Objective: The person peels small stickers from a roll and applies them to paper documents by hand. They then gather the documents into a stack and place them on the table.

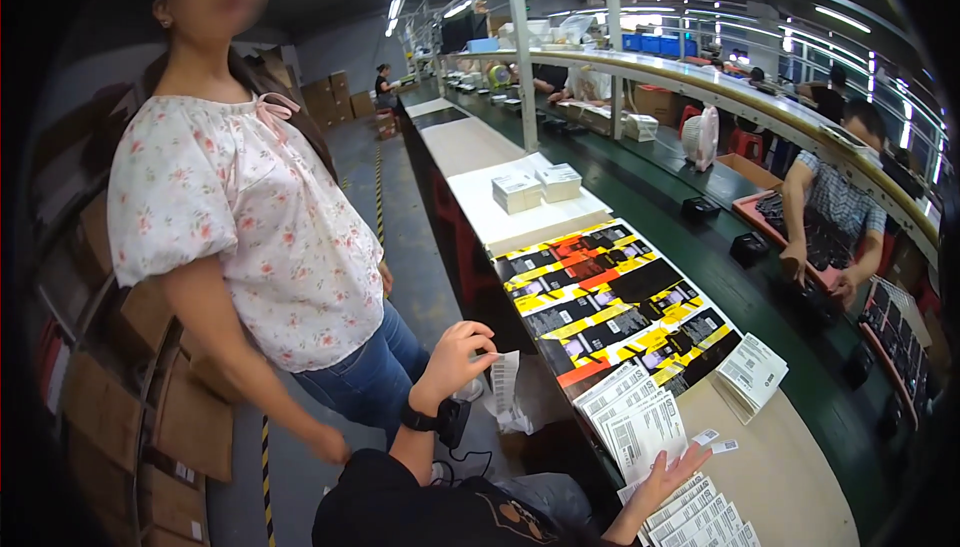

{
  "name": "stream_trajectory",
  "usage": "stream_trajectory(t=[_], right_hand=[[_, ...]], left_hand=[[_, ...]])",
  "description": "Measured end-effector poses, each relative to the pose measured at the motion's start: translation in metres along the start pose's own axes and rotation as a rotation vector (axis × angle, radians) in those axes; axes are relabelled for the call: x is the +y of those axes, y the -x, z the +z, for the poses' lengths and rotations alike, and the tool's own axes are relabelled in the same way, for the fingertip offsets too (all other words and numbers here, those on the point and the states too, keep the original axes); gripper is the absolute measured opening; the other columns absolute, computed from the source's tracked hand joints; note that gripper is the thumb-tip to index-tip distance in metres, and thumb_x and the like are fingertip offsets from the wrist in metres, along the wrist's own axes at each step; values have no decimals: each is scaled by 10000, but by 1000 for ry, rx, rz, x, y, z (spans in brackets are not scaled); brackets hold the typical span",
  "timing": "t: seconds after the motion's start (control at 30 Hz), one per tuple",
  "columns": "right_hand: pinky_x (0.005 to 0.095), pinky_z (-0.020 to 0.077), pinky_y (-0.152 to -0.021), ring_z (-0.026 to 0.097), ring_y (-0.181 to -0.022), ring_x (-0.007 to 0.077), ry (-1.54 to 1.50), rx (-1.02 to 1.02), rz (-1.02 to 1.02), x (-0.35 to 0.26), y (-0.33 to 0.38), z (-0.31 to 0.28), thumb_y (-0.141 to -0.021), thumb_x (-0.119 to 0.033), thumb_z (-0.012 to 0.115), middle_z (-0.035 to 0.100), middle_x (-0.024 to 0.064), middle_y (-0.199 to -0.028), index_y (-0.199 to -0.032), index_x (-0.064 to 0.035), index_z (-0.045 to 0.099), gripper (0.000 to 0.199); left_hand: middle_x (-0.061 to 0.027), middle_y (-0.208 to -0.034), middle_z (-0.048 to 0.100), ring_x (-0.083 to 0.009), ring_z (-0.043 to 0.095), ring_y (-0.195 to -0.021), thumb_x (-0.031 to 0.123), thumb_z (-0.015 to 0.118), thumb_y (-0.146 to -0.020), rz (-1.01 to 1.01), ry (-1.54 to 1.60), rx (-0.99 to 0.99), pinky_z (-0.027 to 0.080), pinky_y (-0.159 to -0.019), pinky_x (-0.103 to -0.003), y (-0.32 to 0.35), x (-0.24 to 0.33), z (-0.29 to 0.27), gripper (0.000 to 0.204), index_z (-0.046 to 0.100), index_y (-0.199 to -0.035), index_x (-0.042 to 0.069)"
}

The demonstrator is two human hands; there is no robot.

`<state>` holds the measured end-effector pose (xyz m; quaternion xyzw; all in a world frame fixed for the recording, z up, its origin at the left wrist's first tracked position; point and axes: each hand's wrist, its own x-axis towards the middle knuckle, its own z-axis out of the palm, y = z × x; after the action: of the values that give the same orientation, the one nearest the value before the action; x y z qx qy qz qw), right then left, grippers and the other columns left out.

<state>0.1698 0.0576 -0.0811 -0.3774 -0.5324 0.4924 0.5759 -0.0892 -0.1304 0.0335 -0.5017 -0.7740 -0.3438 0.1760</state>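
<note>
My left hand [458, 359] is raised at the table's near edge, thumb and fingers pinched on a hanging strip of small white labels [506, 387]. A black device [452, 423] is strapped at that wrist. My right hand [668, 480] lies palm up with fingers spread, above overlapping printed white leaflets [690, 519]. Two small white labels with square codes, one [706, 437] and another [725, 447], sit at its fingertips; whether they stick to the fingers I cannot tell. Just beyond lies a fanned row of leaflets [630, 417]. To its right is a separate leaflet stack [750, 372].
Black, yellow and orange printed sheets [610, 297] cover the table ahead, with two white stacks [535, 187] behind. A green conveyor [770, 317] runs along the right, carrying black items. A person [240, 217] stands close on my left; a co-worker [835, 207] works across the belt.
</note>
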Motion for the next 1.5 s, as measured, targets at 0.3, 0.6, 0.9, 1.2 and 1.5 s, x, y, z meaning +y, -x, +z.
stream_trajectory(t=[0.3, 0.6, 0.9, 1.2, 1.5], right_hand=[[388, 139, -1050, 190, -1308, 238, 33, 13, -13, 12, 2, -4, -786, -28, 511, 99, 102, -1447, -1382, -65, 157, 694], [386, 179, -1041, 115, -1325, 247, 116, -17, -65, 9, -2, 4, -811, -80, 550, 88, 104, -1448, -1357, -64, 240, 629], [395, 182, -1044, 139, -1322, 250, 158, -38, -74, 3, 0, 3, -813, -77, 551, 85, 109, -1447, -1347, -62, 265, 606], [384, 173, -1040, 156, -1316, 233, 131, 6, -141, 27, 1, -6, -805, -57, 544, 107, 83, -1450, -1334, -65, 304, 582], [394, 181, -1042, 207, -1297, 242, 71, -22, -109, 10, 1, 1, -801, -31, 510, 103, 85, -1450, -1338, -61, 290, 581]], left_hand=[[-74, -913, 565, -264, 512, -922, 111, 654, -671, -19, 57, -18, 388, -822, -356, -7, -7, 13, 102, 582, -686, 40], [-101, -957, 569, -284, 519, -933, 42, 665, -645, 14, 112, -70, 406, -810, -341, -21, -3, 29, 119, 556, -679, 9], [-89, -963, 565, -272, 513, -936, 52, 671, -654, 21, 94, -70, 406, -800, -345, -11, -7, 24, 116, 561, -669, 20], [-84, -939, 566, -263, 517, -931, 61, 682, -640, 35, 58, 8, 407, -805, -340, 2, -20, 17, 126, 562, -659, 29], [-67, -946, 563, -250, 495, -965, 120, 670, -678, -42, 23, -46, 366, -859, -349, 7, -26, 4, 132, 576, -675, 28]])
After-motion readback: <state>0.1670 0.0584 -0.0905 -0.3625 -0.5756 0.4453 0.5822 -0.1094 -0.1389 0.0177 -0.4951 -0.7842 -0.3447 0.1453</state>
